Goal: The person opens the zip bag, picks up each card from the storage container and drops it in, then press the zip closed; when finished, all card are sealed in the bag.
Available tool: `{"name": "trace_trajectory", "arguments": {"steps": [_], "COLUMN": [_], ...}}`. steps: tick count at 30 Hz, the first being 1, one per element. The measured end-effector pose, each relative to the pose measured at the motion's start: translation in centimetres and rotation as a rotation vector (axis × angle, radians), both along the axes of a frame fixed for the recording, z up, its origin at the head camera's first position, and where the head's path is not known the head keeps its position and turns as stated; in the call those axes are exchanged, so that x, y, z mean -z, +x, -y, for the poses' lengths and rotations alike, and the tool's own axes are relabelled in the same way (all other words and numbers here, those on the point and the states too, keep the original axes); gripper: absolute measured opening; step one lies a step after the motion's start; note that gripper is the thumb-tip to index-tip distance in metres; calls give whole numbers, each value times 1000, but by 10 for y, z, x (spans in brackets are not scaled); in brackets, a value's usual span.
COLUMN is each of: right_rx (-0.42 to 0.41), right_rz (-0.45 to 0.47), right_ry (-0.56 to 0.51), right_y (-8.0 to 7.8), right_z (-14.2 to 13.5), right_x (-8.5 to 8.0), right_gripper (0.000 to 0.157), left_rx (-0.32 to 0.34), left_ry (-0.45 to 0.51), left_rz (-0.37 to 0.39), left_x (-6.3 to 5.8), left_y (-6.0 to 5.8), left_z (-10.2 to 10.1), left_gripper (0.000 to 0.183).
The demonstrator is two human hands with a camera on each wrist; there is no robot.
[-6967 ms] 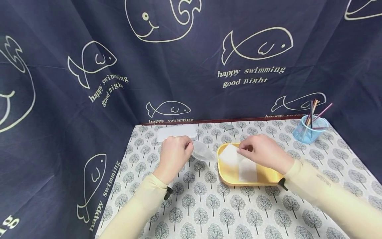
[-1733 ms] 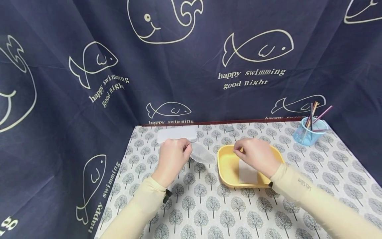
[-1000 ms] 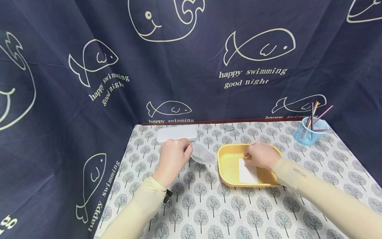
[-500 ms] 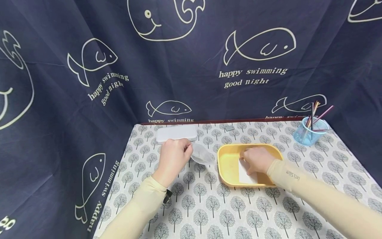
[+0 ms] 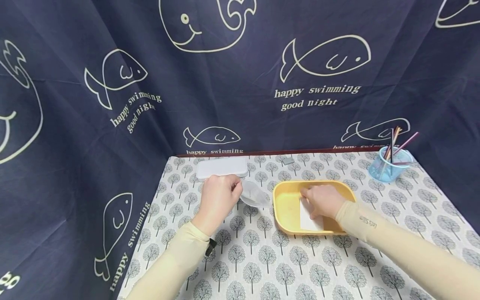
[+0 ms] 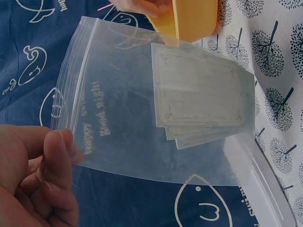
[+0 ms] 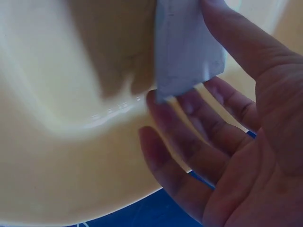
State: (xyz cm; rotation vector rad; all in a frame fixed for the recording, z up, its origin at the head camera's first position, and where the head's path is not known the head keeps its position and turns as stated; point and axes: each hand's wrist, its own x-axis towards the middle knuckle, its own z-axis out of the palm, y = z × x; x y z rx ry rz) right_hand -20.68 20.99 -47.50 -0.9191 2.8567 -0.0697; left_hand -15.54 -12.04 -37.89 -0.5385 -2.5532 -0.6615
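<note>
My left hand (image 5: 218, 200) pinches the top corner of a clear zip bag (image 6: 128, 94) between thumb and fingers. Inside the bag is a fanned stack of pale cards (image 6: 201, 90) with thin printed borders. The bag hangs tilted, left of the yellow basin (image 5: 286, 210). Down in that basin, my right hand (image 5: 324, 201) is over the far part of a white card (image 5: 310, 221). In the right wrist view, thumb and curved fingertips (image 7: 158, 101) span the card's edges; one finger stays clear of it.
A white flat case (image 5: 221, 167) lies behind my left hand. A grey eraser-like block (image 5: 288, 160) sits near the back edge. At the back right stands a blue cup (image 5: 386, 171) of pencils. Dark fish-print curtain (image 5: 240, 96) hangs behind the tree-print tablecloth (image 5: 258, 258).
Seven seconds ago my right hand held another white card at the basin's left; that card no longer shows there. The hand has since lowered to the remaining card. My left hand stays put.
</note>
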Motion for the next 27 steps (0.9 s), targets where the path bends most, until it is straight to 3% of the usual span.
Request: {"name": "trace_trajectory", "arguments": {"steps": [3,10,18,27], "right_rx": [13,61,29,-19], "right_rz": [4,129,127,175], "right_ry": [-33,-144,-175,-240], "right_y": [0,-3,-4,-3], "right_z": [0,-9,-17,-15], "right_x": [-2,-8,-13,-33], "right_gripper": [55,29,18,16], "left_rx": [-2,-3,0,-1], "left_ry": [-2,-5,-1,1], "left_rz": [-3,-4,2,-7], "left_x": [0,-1,-1,-2], "left_y": [0,2,3,3], "left_z": [0,-1,-2,0], "left_gripper": [17,16,15,14]}}
